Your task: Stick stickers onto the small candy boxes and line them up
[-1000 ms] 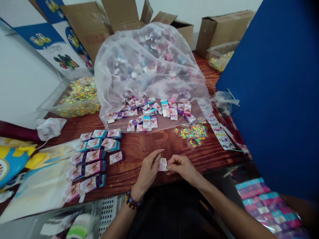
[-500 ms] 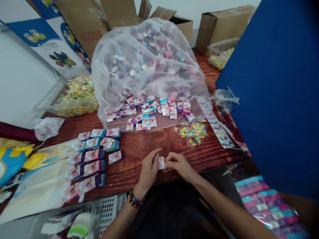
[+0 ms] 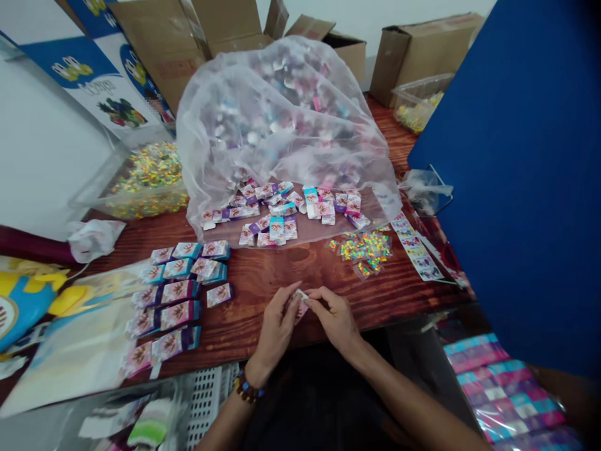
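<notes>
My left hand (image 3: 276, 332) and my right hand (image 3: 334, 319) meet over the wooden table (image 3: 253, 282), both pinching a small pink-and-white printed packet (image 3: 300, 307). Their fingers hide much of it. A bead bracelet (image 3: 246, 387) circles my left wrist. Nearest to my left hand, a single packet (image 3: 220, 294) lies beside neat rows of purple and teal packets (image 3: 171, 300). Further ahead, more loose packets (image 3: 277, 216) are scattered on a sheet of clear plastic, at the mouth of a large clear bag (image 3: 282, 119) filled with similar small items.
A clear tub of colourful pieces (image 3: 145, 188) stands at the left, and a small heap of similar pieces (image 3: 364, 247) lies ahead right. A blue panel (image 3: 516, 156) blocks the right side. Cardboard boxes (image 3: 417, 59) stand behind, and a wrapped stack (image 3: 507, 394) sits low right.
The packet has tilted and is now more hidden, with the fingers of both hands closed further around it. My hands have drawn closer together.
</notes>
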Demonstrator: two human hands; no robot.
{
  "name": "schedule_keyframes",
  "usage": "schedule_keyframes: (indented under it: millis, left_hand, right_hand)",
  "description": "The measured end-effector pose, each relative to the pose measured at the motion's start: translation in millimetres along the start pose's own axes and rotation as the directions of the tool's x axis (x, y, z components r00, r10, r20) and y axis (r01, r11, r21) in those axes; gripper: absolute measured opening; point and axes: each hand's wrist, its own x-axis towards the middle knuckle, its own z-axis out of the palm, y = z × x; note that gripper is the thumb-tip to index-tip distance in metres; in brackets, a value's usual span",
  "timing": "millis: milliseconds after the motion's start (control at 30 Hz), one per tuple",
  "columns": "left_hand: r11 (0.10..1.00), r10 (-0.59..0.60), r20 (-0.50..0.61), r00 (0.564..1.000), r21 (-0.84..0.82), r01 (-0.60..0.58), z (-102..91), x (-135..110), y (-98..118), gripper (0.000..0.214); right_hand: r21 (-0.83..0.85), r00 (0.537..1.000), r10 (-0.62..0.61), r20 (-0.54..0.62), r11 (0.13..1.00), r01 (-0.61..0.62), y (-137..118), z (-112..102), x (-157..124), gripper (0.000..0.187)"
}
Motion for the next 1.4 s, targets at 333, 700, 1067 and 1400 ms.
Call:
schedule_keyframes:
  millis: [333, 700, 1067, 1400]
  left_hand:
    - [0.958, -0.106, 0.098, 0.990, -0.258, 0.128, -12.7, -5, 4, 0.020]
    - [0.963, -0.113, 0.108, 0.988, -0.233, 0.136, -10.7, -4, -2, 0.021]
    - [0.783, 0.099, -0.002, 0.995, 0.617, -0.077, -66.9, -16, -18, 0.044]
    - [0.221, -0.077, -0.063, 0.995, 0.972, 0.078, -147.6, 5, -25, 0.041]
  right_hand:
    - [-0.020, 0.988, -0.056, 0.144, 0.998, 0.059, 2, -8, 7, 0.012]
    - [-0.073, 0.961, -0.128, 0.246, 0.986, 0.150, 2, -10, 10, 0.015]
    - [0.061, 0.985, 0.043, 0.167, 0.997, -0.054, 15, 27, 15, 0.019]
    - [-0.142, 0.999, 0.024, 0.026, 0.990, -0.020, 32, -68, -14, 0.020]
